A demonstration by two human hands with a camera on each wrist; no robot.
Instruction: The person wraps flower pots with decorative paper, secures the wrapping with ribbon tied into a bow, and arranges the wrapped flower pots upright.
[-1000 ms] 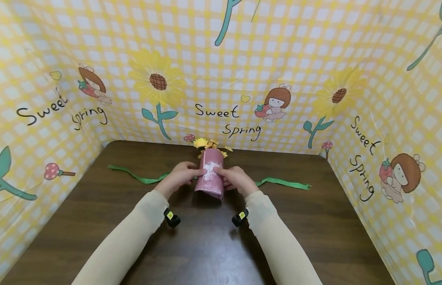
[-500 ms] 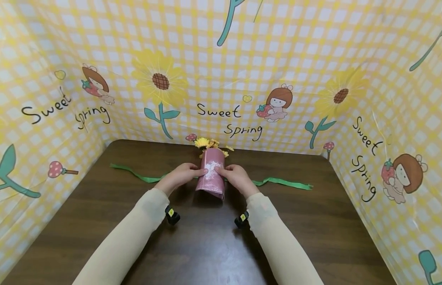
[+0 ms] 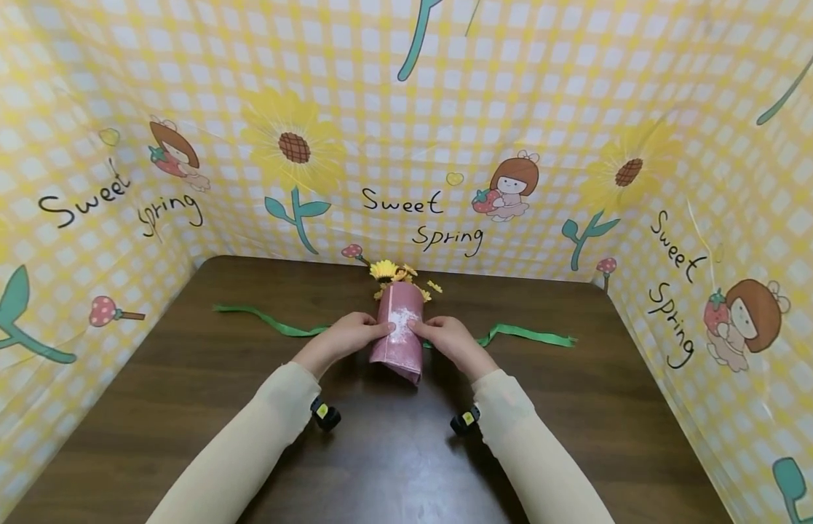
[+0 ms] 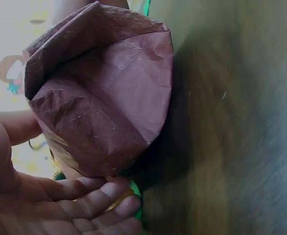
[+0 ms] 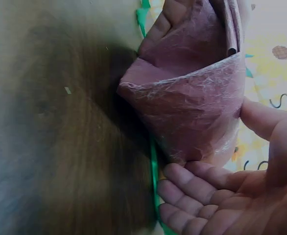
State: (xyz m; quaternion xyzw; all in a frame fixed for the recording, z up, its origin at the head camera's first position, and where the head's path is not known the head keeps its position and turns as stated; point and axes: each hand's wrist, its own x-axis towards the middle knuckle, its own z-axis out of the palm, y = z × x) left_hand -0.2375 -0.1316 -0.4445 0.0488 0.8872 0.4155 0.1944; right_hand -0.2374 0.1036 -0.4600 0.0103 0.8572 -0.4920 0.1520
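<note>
A bouquet wrapped in pink paper (image 3: 396, 353) lies mid-table with its yellow flowers (image 3: 383, 271) at the far end. My left hand (image 3: 351, 338) grips its left side, thumb on top and fingers curling beneath. From the other side my right hand (image 3: 455, 343) holds it the same way, the two thumbs nearly meeting over a whitish patch. In the left wrist view, the paper's folded open end (image 4: 133, 83) faces the camera and looks hollow. The right wrist view has the crinkled wrap (image 5: 192, 112) between thumb and fingers. A green ribbon (image 3: 533, 335) stretches sideways behind the hands, its middle hidden.
The dark wooden table (image 3: 354, 466) extends around the bouquet and toward me. A yellow checked cloth (image 3: 406, 131) with printed flowers and figures walls off the back and both sides.
Both hands have drawn the bouquet slightly toward me and to the right. The ribbon's left end has shifted a little right; the grip on the paper stays the same.
</note>
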